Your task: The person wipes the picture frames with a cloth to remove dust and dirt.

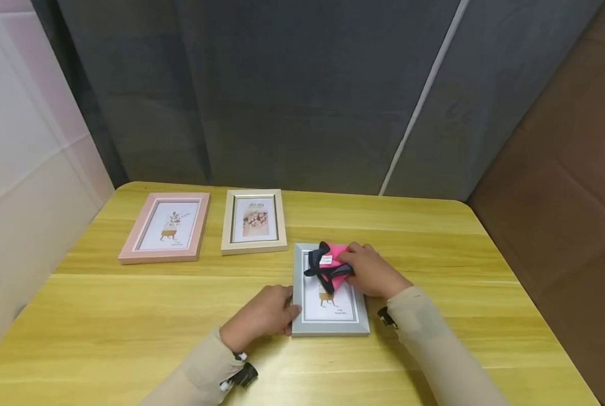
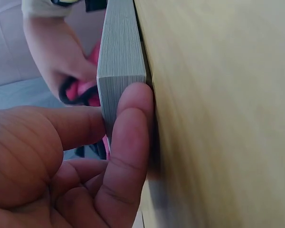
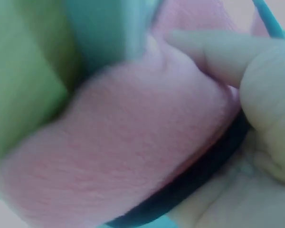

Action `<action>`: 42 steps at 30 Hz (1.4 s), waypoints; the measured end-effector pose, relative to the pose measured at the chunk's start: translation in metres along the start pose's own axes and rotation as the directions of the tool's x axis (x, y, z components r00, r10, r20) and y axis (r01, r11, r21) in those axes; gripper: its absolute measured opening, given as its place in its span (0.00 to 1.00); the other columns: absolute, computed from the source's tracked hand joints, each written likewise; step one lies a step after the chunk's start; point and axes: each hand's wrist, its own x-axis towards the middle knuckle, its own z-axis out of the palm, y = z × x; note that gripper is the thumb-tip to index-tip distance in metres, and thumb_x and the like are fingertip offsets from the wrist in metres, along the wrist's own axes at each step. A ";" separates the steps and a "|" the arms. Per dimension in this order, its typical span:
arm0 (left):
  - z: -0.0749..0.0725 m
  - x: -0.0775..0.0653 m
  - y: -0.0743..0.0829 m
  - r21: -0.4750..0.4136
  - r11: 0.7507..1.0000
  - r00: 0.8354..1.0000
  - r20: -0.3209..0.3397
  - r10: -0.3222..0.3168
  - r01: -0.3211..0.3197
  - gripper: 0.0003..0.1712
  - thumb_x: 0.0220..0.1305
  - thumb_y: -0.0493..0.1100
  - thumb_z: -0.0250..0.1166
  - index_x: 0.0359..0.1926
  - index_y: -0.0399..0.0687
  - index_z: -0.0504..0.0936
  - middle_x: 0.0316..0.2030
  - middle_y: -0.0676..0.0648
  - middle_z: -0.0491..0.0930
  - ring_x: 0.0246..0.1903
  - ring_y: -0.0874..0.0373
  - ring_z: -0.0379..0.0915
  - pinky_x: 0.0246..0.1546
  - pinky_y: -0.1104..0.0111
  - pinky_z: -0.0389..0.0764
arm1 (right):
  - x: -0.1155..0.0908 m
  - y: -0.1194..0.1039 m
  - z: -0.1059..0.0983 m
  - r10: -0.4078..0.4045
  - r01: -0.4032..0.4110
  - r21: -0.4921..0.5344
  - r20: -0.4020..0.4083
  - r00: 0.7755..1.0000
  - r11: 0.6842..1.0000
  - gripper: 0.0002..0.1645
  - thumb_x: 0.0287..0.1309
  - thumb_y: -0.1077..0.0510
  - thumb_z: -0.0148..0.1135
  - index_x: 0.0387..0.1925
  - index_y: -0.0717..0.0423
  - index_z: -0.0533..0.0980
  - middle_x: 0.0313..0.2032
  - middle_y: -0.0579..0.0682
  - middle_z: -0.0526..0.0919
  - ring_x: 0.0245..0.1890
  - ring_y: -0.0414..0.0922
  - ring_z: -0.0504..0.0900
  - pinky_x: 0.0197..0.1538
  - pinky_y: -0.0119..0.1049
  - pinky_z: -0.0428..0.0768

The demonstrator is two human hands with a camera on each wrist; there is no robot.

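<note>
A grey picture frame (image 1: 331, 329) lies face up on the table, its print partly covered. My left hand (image 1: 268, 311) grips its left side near the lower corner; in the left wrist view the thumb is on the face and the fingers (image 2: 130, 142) press the side edge. Bunched in my right hand (image 1: 374, 273) is a pink cloth with black trim (image 1: 335, 255) and a small white label, resting over the frame's upper part. Up close in the right wrist view, the fluffy pink cloth (image 3: 118, 142) laps against the frame's edge, pinched by thumb and fingers.
A pink picture frame (image 1: 127, 254) lies at the table's back left, with a cream picture frame (image 1: 254, 247) beside it. Dark cloth (image 1: 292, 101) hangs behind the wooden table (image 1: 180, 316); a pale sheet (image 1: 23, 158) stands left, a brown one (image 1: 561, 214) right.
</note>
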 end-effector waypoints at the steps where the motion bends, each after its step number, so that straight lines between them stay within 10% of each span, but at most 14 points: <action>1: 0.000 0.000 0.000 0.002 1.000 1.000 0.000 0.000 0.000 0.07 0.69 0.37 0.61 0.33 0.38 0.76 0.13 0.51 0.75 0.12 0.61 0.72 0.16 0.69 0.73 | 0.005 0.002 0.000 0.012 -0.012 0.011 -0.004 1.000 1.000 0.24 0.56 0.64 0.70 0.56 0.51 0.80 0.54 0.52 0.76 0.52 0.53 0.71 0.59 0.47 0.73; 10: -0.002 0.000 0.002 0.008 1.000 1.000 0.001 0.017 -0.017 0.07 0.69 0.37 0.61 0.36 0.35 0.77 0.13 0.51 0.75 0.12 0.62 0.73 0.16 0.70 0.73 | 0.021 0.017 -0.003 0.096 -0.083 0.192 -0.056 0.994 0.978 0.25 0.59 0.63 0.66 0.59 0.54 0.77 0.54 0.51 0.75 0.54 0.53 0.72 0.62 0.50 0.72; 20: -0.005 -0.001 -0.003 0.004 1.000 1.000 0.019 -0.003 0.003 0.06 0.70 0.38 0.61 0.36 0.37 0.77 0.14 0.51 0.76 0.14 0.61 0.74 0.17 0.69 0.73 | 0.044 -0.025 -0.005 0.037 -0.039 -0.061 -0.028 0.999 0.997 0.27 0.59 0.62 0.68 0.61 0.50 0.77 0.58 0.54 0.76 0.56 0.55 0.71 0.62 0.49 0.72; 30: -0.005 -0.001 -0.003 0.001 1.000 1.000 -0.003 0.021 -0.021 0.06 0.69 0.36 0.61 0.34 0.39 0.77 0.12 0.52 0.76 0.12 0.61 0.74 0.16 0.69 0.73 | 0.062 -0.064 0.004 -0.101 0.101 -0.011 0.007 0.995 0.995 0.27 0.61 0.62 0.66 0.63 0.52 0.76 0.60 0.54 0.76 0.59 0.53 0.72 0.64 0.46 0.70; 42: -0.003 -0.002 0.000 -0.042 0.999 1.000 0.010 0.007 -0.007 0.06 0.70 0.36 0.59 0.39 0.34 0.78 0.13 0.49 0.75 0.12 0.60 0.73 0.15 0.68 0.74 | 0.033 -0.004 -0.015 0.082 -0.083 -0.041 -0.020 0.996 0.996 0.26 0.61 0.64 0.66 0.61 0.54 0.77 0.56 0.58 0.77 0.55 0.57 0.73 0.62 0.52 0.72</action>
